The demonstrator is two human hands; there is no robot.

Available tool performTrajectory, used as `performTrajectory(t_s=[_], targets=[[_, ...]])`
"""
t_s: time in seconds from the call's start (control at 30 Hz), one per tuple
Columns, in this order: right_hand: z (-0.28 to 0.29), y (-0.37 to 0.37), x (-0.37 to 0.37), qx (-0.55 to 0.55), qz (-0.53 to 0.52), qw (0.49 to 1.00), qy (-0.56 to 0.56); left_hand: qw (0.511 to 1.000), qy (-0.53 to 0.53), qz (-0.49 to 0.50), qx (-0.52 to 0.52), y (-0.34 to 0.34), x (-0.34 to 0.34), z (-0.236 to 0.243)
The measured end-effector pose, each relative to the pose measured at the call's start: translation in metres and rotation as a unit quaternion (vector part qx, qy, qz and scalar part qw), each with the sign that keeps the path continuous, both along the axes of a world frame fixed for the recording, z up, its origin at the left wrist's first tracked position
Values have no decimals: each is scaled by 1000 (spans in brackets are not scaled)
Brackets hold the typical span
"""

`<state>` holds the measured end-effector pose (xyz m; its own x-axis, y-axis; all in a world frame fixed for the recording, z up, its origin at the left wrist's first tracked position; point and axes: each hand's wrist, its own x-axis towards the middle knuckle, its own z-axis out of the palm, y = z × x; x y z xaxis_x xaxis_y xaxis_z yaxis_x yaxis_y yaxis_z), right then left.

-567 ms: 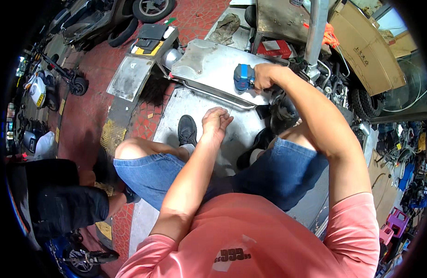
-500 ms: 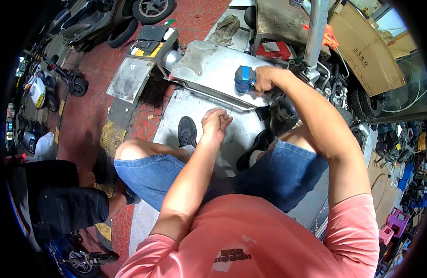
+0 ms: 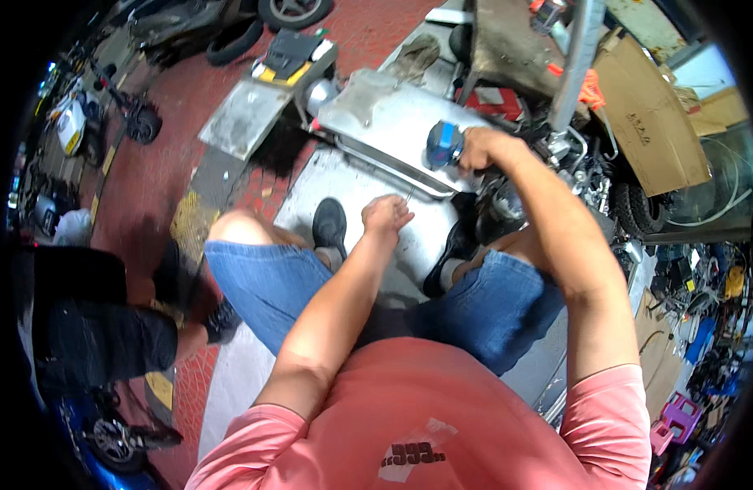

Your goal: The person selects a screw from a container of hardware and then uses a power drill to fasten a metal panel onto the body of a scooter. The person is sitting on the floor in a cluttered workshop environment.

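Observation:
My right hand (image 3: pixel 478 149) is wrapped round a blue and black cordless power driver (image 3: pixel 444 145). The tool is over the right part of a long silver metal panel (image 3: pixel 385 102), which has a rail (image 3: pixel 393 163) along its near side. Whether it touches the panel is hard to see. In front of the rail, my left hand (image 3: pixel 385 214) hovers above a pale flat surface (image 3: pixel 303 192) with its fingers curled together. A thin sliver shows by its fingertips, too small to name.
A stand with a metal plate (image 3: pixel 242 122) is left of the panel. At the right are a metal post (image 3: pixel 577 69), cardboard (image 3: pixel 650 122), tyres (image 3: pixel 638 204) and piled parts. A person's dark-clothed leg (image 3: pixel 115 343) is close on my left. A red box (image 3: pixel 495 102) sits beyond the panel.
The whole view has shifted slightly, with the panel and stand now further right. My right hand still holds the driver over the panel; my left hand keeps about the same place before the rail.

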<state>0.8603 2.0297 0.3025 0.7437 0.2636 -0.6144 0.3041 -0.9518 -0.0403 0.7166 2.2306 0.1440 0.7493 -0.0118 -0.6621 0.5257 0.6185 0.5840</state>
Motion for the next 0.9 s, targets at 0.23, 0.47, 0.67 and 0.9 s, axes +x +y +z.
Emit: performTrajectory(t_s=[0.23,0.47,0.67,0.9], targets=[[-8,4,3,-11,-9,1000,6,995,75,61,34,16,-13,-41],[-11,-14,26,15,13,1000,23,994,71,74,30,-2,22,-51],[-71,-53,50,61,-73,985,143,996,75,52,-2,-28,30,-59],[-58,-45,24,39,-20,994,105,996,-26,38,71,-22,4,-65]])
